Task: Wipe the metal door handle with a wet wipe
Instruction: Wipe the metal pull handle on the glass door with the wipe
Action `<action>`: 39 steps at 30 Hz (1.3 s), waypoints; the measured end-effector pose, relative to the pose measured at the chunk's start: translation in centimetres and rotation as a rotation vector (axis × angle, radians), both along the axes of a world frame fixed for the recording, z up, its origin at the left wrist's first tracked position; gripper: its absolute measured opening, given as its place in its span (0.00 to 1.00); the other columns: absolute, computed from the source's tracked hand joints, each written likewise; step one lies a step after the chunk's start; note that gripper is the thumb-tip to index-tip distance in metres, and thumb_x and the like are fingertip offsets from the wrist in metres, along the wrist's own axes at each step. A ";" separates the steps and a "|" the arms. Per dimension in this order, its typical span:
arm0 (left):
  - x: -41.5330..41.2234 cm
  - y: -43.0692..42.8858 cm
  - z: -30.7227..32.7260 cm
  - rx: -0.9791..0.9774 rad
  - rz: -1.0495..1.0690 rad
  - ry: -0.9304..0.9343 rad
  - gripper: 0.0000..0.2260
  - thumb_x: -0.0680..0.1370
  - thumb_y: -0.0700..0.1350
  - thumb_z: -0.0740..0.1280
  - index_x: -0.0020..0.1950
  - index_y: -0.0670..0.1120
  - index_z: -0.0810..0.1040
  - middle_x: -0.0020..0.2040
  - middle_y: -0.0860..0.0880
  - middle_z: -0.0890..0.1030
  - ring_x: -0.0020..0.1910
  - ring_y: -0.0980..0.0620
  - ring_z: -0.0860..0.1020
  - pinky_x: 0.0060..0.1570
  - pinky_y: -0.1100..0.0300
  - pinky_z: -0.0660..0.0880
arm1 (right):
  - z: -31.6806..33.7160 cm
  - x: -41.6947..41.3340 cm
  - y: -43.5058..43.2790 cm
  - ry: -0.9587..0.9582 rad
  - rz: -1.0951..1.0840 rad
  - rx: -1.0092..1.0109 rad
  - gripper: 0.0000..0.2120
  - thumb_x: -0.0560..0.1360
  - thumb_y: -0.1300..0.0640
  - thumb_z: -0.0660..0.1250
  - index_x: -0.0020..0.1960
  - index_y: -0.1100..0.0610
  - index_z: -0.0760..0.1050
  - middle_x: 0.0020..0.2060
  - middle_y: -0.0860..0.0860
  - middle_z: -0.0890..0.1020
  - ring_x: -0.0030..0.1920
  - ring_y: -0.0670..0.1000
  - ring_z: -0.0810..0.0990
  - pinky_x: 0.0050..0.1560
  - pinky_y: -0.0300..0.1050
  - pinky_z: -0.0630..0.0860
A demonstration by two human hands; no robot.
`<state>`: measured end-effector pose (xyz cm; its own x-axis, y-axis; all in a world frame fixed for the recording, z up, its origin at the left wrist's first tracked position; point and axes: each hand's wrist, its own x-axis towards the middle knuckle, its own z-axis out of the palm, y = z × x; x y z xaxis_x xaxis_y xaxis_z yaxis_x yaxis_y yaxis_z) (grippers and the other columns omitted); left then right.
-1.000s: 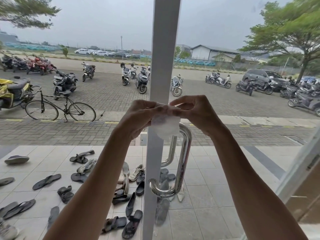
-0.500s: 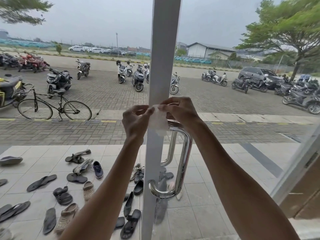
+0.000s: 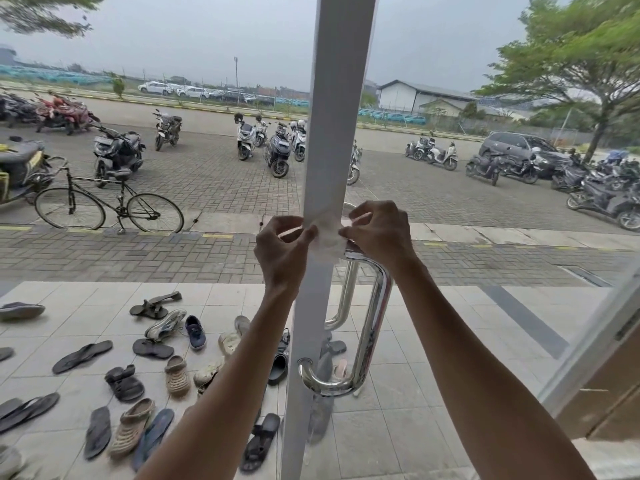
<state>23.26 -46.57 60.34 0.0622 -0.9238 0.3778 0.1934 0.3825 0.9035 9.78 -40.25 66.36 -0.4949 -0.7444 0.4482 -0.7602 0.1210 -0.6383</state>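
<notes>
A shiny C-shaped metal door handle (image 3: 372,323) is mounted on the white door frame (image 3: 337,116) of a glass door. A white wet wipe (image 3: 327,237) is stretched in front of the frame, just above the handle's top bend. My left hand (image 3: 282,251) pinches the wipe's left edge. The right edge is pinched by my right hand (image 3: 379,233), which sits over the top of the handle. The handle's upper end is partly hidden behind the wipe and my right hand.
A second handle (image 3: 344,296) shows behind the glass on the outer side. Several sandals and shoes (image 3: 152,358) lie on the tiled porch outside. A bicycle (image 3: 107,206) and parked scooters (image 3: 277,147) stand beyond. A brown wall edge (image 3: 602,403) is at the right.
Both hands have moved forward, away from me and closer to the top of the handle, still holding the wipe spread between them. My view has shifted slightly.
</notes>
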 end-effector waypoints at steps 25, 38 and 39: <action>0.6 0.0 0.1 -0.056 0.096 -0.138 0.03 0.71 0.41 0.78 0.43 0.44 0.87 0.38 0.51 0.87 0.38 0.58 0.85 0.41 0.64 0.80 | -1.0 5.9 -0.3 0.606 -0.046 0.029 0.11 0.75 0.48 0.70 0.46 0.55 0.85 0.42 0.56 0.86 0.45 0.59 0.85 0.42 0.46 0.77; -0.1 -2.3 -1.8 -0.718 0.342 -0.603 0.14 0.78 0.32 0.68 0.62 0.43 0.83 0.66 0.43 0.80 0.62 0.45 0.81 0.58 0.58 0.78 | -3.7 3.3 2.2 0.757 -0.032 -0.111 0.10 0.73 0.49 0.73 0.53 0.50 0.82 0.37 0.52 0.87 0.44 0.54 0.87 0.75 0.57 0.60; 0.0 -2.5 -2.4 -0.743 0.340 -0.630 0.16 0.78 0.32 0.68 0.64 0.43 0.82 0.69 0.42 0.78 0.65 0.44 0.79 0.59 0.59 0.77 | -3.6 3.7 1.7 0.756 -0.017 -0.117 0.09 0.73 0.51 0.73 0.51 0.52 0.83 0.37 0.54 0.87 0.45 0.56 0.87 0.75 0.57 0.61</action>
<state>23.24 -49.07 57.94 -0.1305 -0.4143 0.9007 -0.4561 0.8318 0.3164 13.52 -38.51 62.74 -0.0331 -0.6664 0.7449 -0.9939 0.1002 0.0455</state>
